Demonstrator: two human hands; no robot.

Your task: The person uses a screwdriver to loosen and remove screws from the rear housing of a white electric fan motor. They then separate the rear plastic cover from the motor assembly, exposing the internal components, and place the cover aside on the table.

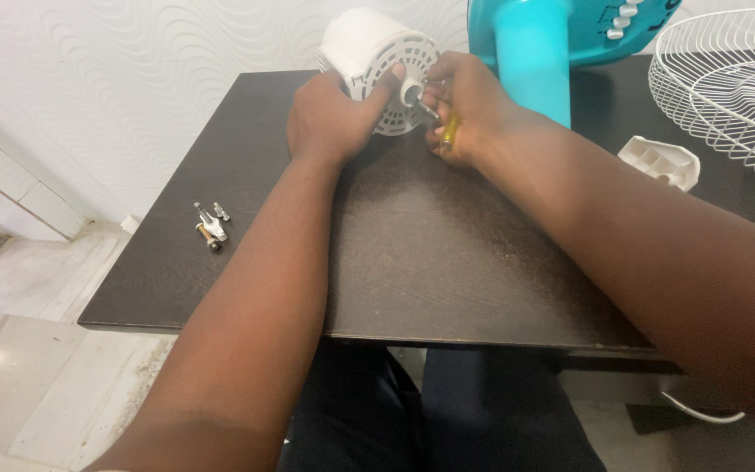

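A white fan motor housing (367, 45) with a slotted round face lies on its side at the far edge of the dark table (430, 262). My left hand (329, 118) grips the housing's left side, thumb on its face. My right hand (469, 105) rests against the housing's right side near the short shaft (416, 94) and holds a yellow-handled screwdriver (450, 133), whose tip is hidden by my fingers.
Several small screws and metal parts (210, 225) lie at the table's left. A turquoise fan stand (535, 52) rises behind my right hand. A white wire fan grille (727, 79) and a white plastic piece (661, 162) sit at the right. Tiled floor lies below left.
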